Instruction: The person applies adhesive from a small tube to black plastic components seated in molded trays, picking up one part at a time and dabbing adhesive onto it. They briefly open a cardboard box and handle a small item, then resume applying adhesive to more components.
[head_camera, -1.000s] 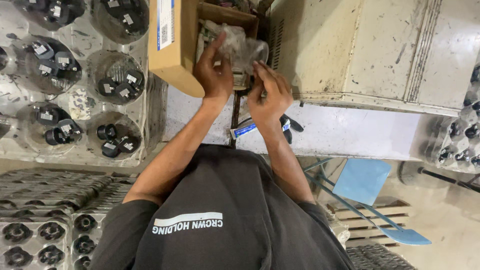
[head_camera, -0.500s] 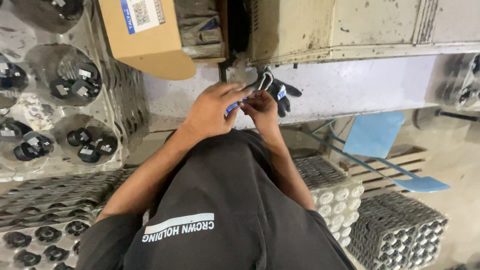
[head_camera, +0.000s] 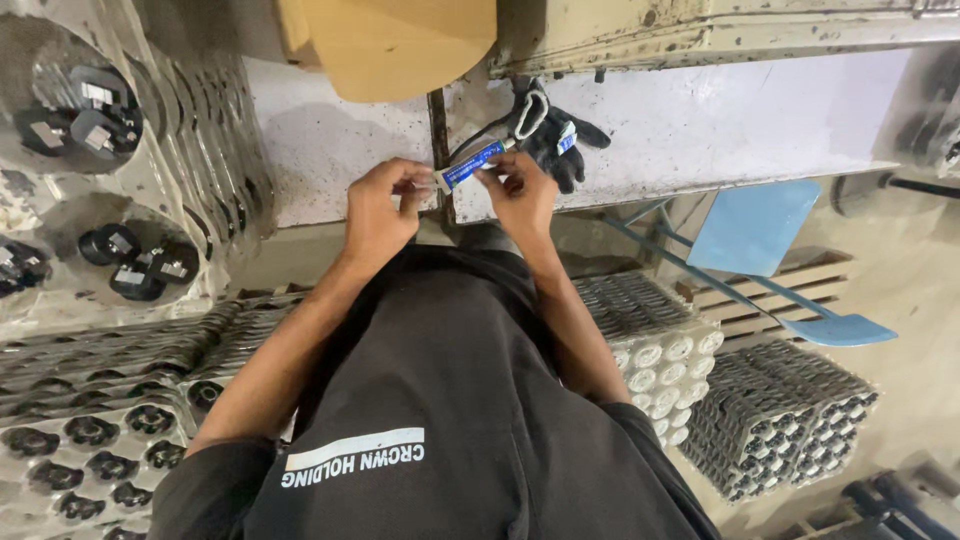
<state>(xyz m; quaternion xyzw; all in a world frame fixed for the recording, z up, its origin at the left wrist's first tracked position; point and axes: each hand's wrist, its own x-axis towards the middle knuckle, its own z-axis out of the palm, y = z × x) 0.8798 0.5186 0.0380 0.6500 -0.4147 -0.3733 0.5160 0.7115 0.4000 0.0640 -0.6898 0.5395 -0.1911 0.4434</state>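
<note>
Two hands held close together at 12 o'clock, both pinched on small blue tube (head_camera: 471, 165). Left hand (head_camera: 378, 212) clamped at white cap end, right hand (head_camera: 520, 195) at tail end. Tube carried just above bench (head_camera: 720, 120) edge. Cap best twisted with tube body kept steady, squeeze avoided. Black gloves (head_camera: 552, 135) lying at 1 o'clock, touching tube's far end. Cardboard box (head_camera: 400, 45) overhanging at 12. Blue chair (head_camera: 765, 235) at 3. Trays of black parts (head_camera: 90, 460) at 8.

A stained white ledge (head_camera: 700, 120) carries a black glove (head_camera: 550, 140) and perhaps a cardboard box (head_camera: 400, 45).
</note>
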